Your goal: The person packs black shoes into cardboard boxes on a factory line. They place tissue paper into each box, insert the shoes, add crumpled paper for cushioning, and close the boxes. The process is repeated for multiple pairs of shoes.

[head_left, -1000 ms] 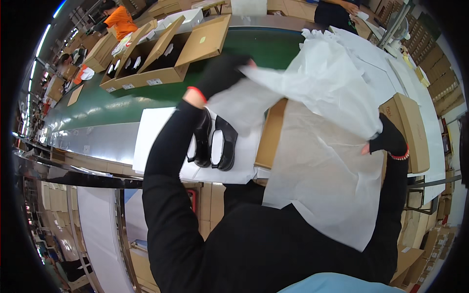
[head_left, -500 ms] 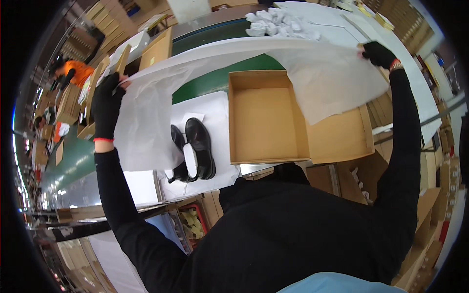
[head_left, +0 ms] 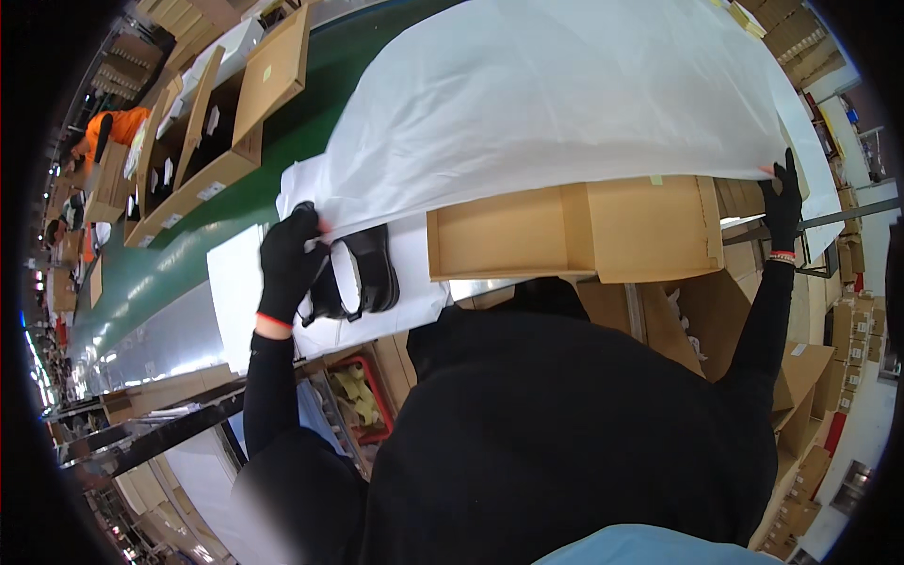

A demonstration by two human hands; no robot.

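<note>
A large sheet of white tissue paper (head_left: 556, 89) billows out across the far part of the bench, its near edge stretched between my hands. My left hand (head_left: 290, 259), in a black fingertip-less glove, is closed on the sheet's left corner above the shoes. At the opposite corner my right hand (head_left: 783, 202) pinches the edge, with some fingers raised. Beneath the left end is a pair of black shoes (head_left: 379, 273) with white stuffing, their far ends covered by the sheet. An open brown shoebox (head_left: 504, 235) sits between my hands, partly covered, its lid (head_left: 654, 240) folded out rightward.
Large cartons (head_left: 212, 155) with raised flaps line the green bench (head_left: 311, 104) at the far left. Beyond them is a person in orange (head_left: 105, 130). White paper (head_left: 414, 306) lies under the shoes. A red bin (head_left: 377, 400) is below the bench edge.
The tissue paper has swung from hanging in folds to spreading out far over the bench. Both hands have come down toward me, and the left one has also moved right, over the shoes.
</note>
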